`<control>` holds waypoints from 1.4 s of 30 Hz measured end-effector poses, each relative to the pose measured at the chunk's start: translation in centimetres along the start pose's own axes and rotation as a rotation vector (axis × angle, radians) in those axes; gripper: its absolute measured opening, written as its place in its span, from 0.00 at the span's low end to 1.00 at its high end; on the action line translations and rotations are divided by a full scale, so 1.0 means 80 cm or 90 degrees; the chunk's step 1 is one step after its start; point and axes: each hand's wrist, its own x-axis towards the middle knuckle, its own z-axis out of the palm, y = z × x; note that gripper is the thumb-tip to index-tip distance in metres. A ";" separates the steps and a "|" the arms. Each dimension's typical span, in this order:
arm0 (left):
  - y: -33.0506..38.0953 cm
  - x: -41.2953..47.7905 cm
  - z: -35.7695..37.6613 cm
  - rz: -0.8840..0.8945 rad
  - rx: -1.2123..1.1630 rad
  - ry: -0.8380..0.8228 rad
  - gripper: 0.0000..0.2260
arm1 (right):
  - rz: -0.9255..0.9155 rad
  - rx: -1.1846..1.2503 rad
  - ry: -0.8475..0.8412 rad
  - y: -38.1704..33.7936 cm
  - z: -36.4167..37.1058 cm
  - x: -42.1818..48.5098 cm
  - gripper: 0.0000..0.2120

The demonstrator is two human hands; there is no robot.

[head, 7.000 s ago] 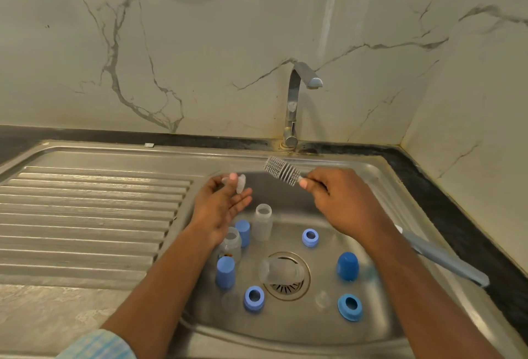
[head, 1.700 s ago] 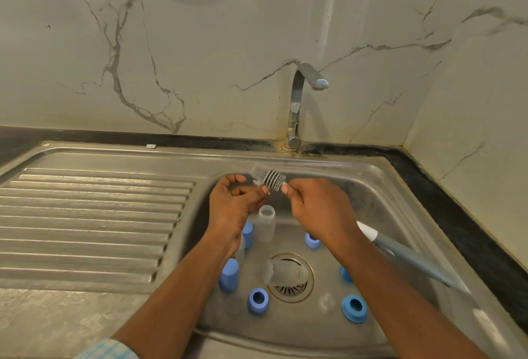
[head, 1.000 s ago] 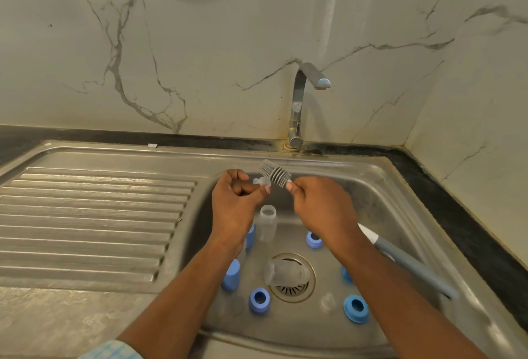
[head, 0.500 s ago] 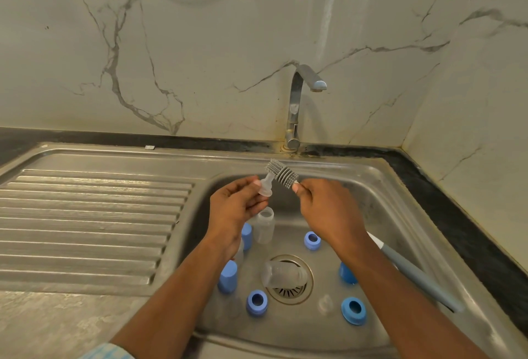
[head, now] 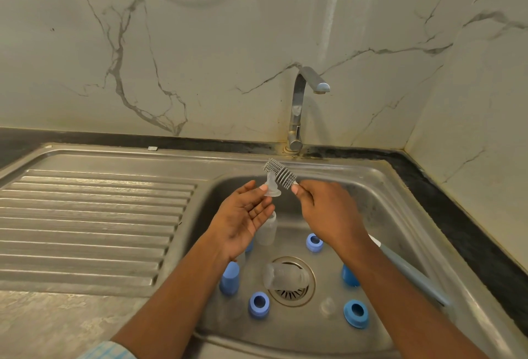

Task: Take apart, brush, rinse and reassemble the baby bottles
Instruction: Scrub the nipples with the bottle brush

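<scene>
My left hand [head: 244, 216] is held palm up over the sink basin [head: 380, 204], pinching a clear silicone teat [head: 271, 187] at its fingertips. My right hand [head: 328, 213] grips the grey bottle brush [head: 280, 173] just behind its bristle head, which touches the teat's tip. The brush's blue-grey handle [head: 411, 273] runs back under my right forearm. In the basin lie a clear bottle on its side [head: 283, 276] over the drain and another clear bottle standing upright [head: 267, 230], partly hidden by my left hand. Blue rings [head: 258, 304] and blue caps [head: 230, 277] are scattered around them.
The steel tap [head: 303, 101] stands behind the basin with no water running. A ribbed draining board [head: 85, 221] lies to the left. Marble walls close off the back and the right side. A second clear teat [head: 328, 306] sits on the basin floor near a blue ring [head: 355, 313].
My left hand has opened out palm up and now holds the teat by its base at the fingertips. The brush head has shifted slightly up and right against the teat's tip.
</scene>
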 end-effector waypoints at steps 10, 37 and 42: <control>-0.001 0.008 -0.008 0.032 0.034 0.059 0.15 | -0.025 -0.014 0.009 0.002 0.003 -0.001 0.13; -0.006 0.011 -0.002 0.171 0.072 0.097 0.17 | 0.038 -0.074 -0.001 -0.007 0.009 0.005 0.15; -0.011 0.012 -0.003 0.235 0.165 0.173 0.15 | -0.010 -0.036 -0.046 -0.010 0.006 -0.003 0.15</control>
